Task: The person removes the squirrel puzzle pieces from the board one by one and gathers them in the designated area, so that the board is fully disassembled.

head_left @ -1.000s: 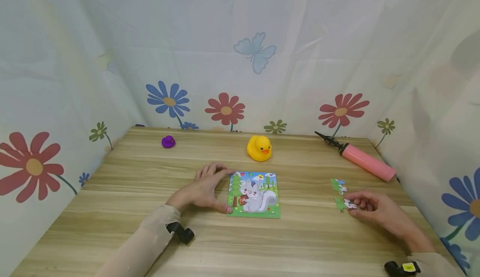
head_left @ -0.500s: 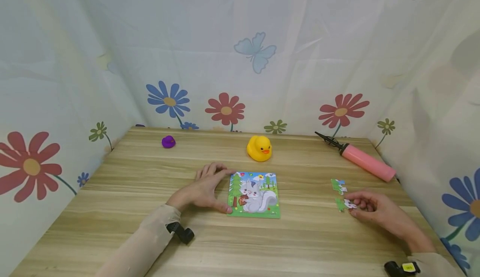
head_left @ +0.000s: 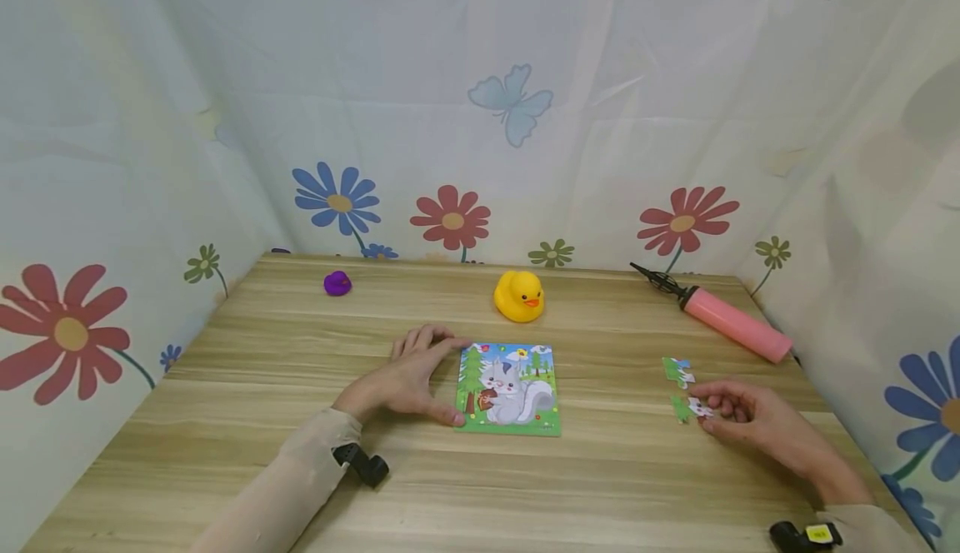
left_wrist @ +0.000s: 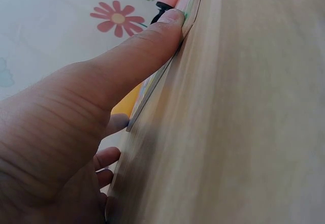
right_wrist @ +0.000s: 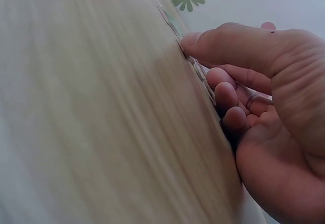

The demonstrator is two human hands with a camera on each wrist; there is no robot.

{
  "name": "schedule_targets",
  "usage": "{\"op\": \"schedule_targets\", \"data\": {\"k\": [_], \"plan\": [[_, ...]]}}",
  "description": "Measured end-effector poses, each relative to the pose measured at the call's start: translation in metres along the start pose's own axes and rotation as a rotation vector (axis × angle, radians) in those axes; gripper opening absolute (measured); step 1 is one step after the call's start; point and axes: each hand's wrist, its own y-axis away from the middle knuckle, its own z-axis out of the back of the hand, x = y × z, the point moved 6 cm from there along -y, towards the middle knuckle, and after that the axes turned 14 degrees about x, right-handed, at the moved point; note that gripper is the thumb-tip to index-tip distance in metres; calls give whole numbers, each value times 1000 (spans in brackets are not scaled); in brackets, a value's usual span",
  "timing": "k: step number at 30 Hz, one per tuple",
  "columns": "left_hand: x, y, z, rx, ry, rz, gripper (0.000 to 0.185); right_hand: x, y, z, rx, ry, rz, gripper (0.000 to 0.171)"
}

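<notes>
A square picture puzzle (head_left: 510, 391) with a grey squirrel holding an acorn lies flat mid-table. My left hand (head_left: 408, 382) spans its left side, the thumb on the near corner and the index finger at the far corner; both are fairly straight. In the left wrist view the thumb (left_wrist: 152, 38) touches the puzzle's edge. To the right, my right hand (head_left: 757, 424) pinches a green-and-white jigsaw piece (head_left: 682, 409) between thumb and index finger, the other fingers curled in. Just beyond it lies another jigsaw piece (head_left: 678, 372), green, white and blue. My right fingers partly hide the nearer piece.
A yellow rubber duck (head_left: 518, 296) sits behind the puzzle, and a small purple duck (head_left: 337, 283) at the back left. At the back right lies a pink hand pump (head_left: 735, 324) with a black nozzle. Flowered cloth (head_left: 420, 112) encloses the wooden table (head_left: 600, 486).
</notes>
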Motion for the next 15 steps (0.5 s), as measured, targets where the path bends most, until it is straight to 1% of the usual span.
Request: {"op": "schedule_targets", "data": {"k": [7,9,11,15], "plan": [[0,0,1,2,4,5,121,-5,1,0,7,-56,-64,53],[0,0,0,3,3,4,121,-6,1,1,-10,-71,-77,53],[0,0,0,4,2,3,122,-8,2,2,-28,-75,-72,53],[0,0,0,5,2,3,122,-7,4,5,-87,-74,-33,53]]}}
